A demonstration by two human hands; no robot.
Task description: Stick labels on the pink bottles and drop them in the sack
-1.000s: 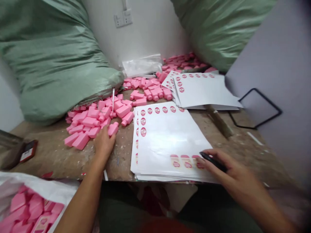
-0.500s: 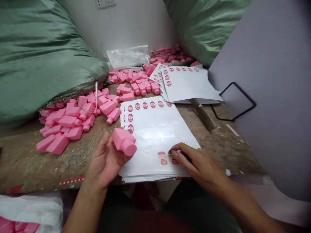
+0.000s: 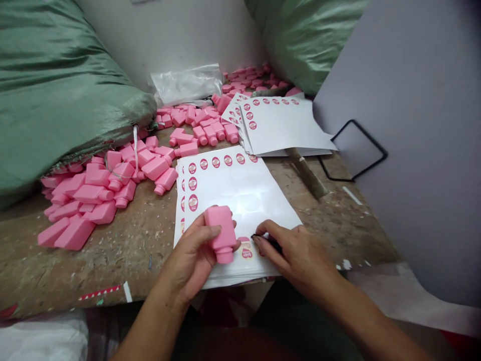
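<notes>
Left hand (image 3: 193, 258) closed around a small pink plastic bottle (image 3: 220, 228), neck towards the person, held above stacked glossy white label sheets (image 3: 235, 195). Right hand (image 3: 300, 250) grips a slim black pen-like tool (image 3: 273, 243), tip at a pink-and-cream printed label (image 3: 246, 252); contact cannot be confirmed. Loose pink rectangular bottles (image 3: 93, 192) lie heaped on the worn brown table (image 3: 124, 265), beside a bulging green sack (image 3: 67, 100)

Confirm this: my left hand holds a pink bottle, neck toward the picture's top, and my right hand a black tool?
Not quite: the head view shows the neck toward the picture's bottom. Your left hand does hold the pink bottle, and your right hand the black tool.
</notes>
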